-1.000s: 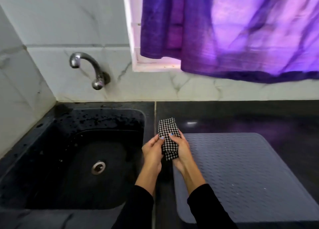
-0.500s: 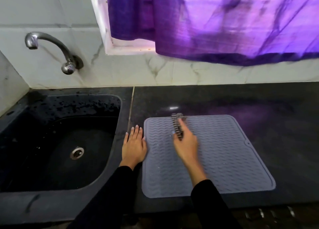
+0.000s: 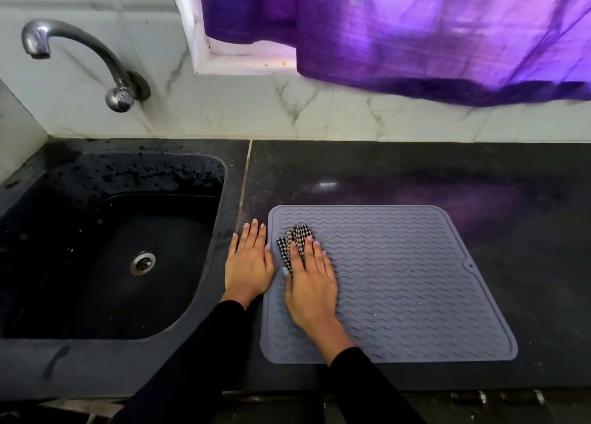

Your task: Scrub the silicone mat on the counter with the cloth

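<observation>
1. Both hands lie flat, fingers straight. The left hand (image 3: 248, 265) rests palm down on the dark counter (image 3: 399, 174), just beside the left edge of the silicone mat (image 3: 415, 283), its thumb touching that edge.
2. The right hand (image 3: 311, 284) presses the checked cloth (image 3: 292, 241) onto the mat's near-left part; the cloth shows past the fingertips and by the thumb, bunched in folds.
3. The grey mat, ribbed in wavy lines, lies on the counter right of the sink, with small pale specks scattered over it.
4. The black sink (image 3: 105, 263) holds only its metal drain (image 3: 142, 263); water drops dot its back wall. A curved tap (image 3: 80, 52) juts from the tiled wall above it.
5. A purple curtain (image 3: 431, 33) hangs over the window behind the counter.
6. Half a second ago the right hand was farther along the mat, near its back middle, blurred in motion; it has since drawn the cloth toward the left edge. The left hand has stayed where it was.
</observation>
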The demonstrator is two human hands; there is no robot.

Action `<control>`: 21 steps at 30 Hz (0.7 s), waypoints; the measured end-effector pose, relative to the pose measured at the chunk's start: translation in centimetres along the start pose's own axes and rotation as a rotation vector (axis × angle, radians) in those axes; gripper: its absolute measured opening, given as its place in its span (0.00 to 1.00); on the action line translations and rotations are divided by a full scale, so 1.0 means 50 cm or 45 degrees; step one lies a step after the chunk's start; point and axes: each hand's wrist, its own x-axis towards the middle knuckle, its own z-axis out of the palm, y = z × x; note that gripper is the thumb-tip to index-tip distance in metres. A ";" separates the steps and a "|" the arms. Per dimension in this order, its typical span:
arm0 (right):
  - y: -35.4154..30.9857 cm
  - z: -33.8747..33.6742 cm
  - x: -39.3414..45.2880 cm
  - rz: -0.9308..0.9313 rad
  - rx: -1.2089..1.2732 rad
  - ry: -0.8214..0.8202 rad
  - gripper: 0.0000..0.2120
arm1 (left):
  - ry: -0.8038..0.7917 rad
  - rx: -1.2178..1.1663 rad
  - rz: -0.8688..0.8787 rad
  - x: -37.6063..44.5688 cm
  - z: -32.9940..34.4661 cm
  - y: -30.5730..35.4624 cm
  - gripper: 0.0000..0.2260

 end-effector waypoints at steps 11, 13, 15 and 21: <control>0.003 -0.005 0.005 0.030 0.287 0.054 0.22 | -0.016 0.067 0.004 -0.006 0.004 0.002 0.33; 0.013 -0.028 0.019 0.207 0.624 0.053 0.18 | -0.032 0.067 0.005 -0.007 0.004 0.002 0.33; 0.028 -0.051 0.049 0.644 1.180 0.018 0.16 | -0.034 0.059 0.006 -0.007 0.004 0.000 0.33; 0.006 -0.086 0.084 0.512 1.089 0.017 0.17 | -0.036 0.047 0.026 -0.006 0.003 -0.003 0.32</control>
